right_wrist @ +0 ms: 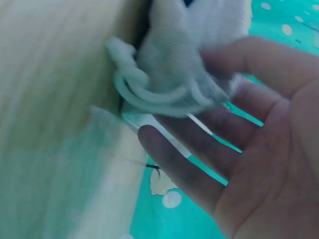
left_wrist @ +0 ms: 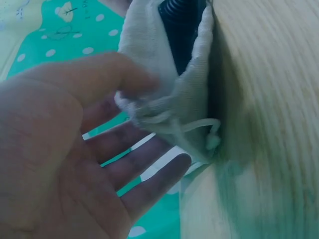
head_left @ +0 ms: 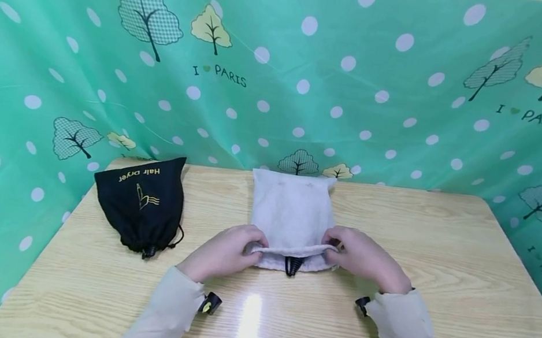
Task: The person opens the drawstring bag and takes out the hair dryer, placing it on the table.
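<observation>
A pale grey cloth drawstring bag (head_left: 291, 210) lies on the table with its mouth toward me, parted a little. Inside the mouth shows a ribbed black end with a loop (head_left: 293, 265); the rest of that thing is hidden by cloth. My left hand (head_left: 229, 250) pinches the upper rim at the mouth's left corner between thumb and index finger, the other fingers extended. At the right corner, my right hand (head_left: 363, 257) pinches the rim the same way. Knotted white cords (right_wrist: 149, 92) hang at the bag's corners in the wrist views.
On the left of the wooden table (head_left: 448, 248) lies a black drawstring pouch (head_left: 147, 203) printed "Hair Dryer", its gathered neck toward me. A green dotted curtain (head_left: 284, 77) hangs behind the table and along its sides.
</observation>
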A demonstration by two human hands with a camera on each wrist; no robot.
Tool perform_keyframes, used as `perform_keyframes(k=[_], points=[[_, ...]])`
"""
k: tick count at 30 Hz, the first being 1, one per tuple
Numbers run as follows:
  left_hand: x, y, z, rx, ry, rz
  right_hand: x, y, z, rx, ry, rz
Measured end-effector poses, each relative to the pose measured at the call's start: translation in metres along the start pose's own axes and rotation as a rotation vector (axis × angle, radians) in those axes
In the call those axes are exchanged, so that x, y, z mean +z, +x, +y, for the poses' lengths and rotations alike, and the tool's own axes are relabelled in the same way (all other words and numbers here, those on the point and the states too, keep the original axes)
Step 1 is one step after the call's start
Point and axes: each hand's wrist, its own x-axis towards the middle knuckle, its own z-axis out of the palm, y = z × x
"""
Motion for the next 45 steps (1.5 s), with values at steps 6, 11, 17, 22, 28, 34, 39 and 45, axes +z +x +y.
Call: perform_keyframes(k=[6, 11, 17, 22, 28, 34, 39, 45], points=[[-0.001, 0.000, 0.000, -0.005, -0.026, -0.014, 0.001, -0.001, -0.007, 0.031, 0.033, 0.039], [0.000, 0.000, -0.002, -0.006, -0.014, -0.014, 0.006, 0.005, -0.013, 0.088, 0.024, 0.124], [-0.001, 0.000, -0.005, -0.006, 0.026, -0.025, 0.012, 0.016, -0.018, 0.110, -0.001, 0.189], [0.000, -0.001, -0.008, -0.015, 0.048, -0.018, 0.021, 0.024, -0.023, 0.121, -0.005, 0.216], [0.005, 0.001, -0.012, -0.004, 0.051, -0.069, 0.025, 0.032, -0.032, 0.141, -0.001, 0.238], [0.008, 0.001, -0.009, 0.018, 0.044, -0.074, 0.024, 0.037, -0.039, 0.166, 0.008, 0.229], [0.011, 0.002, -0.005, 0.026, 0.075, -0.067, 0.026, 0.037, -0.040, 0.183, 0.003, 0.215], [0.013, 0.002, -0.001, 0.011, 0.095, -0.057, 0.030, 0.040, -0.040, 0.186, -0.067, 0.213]])
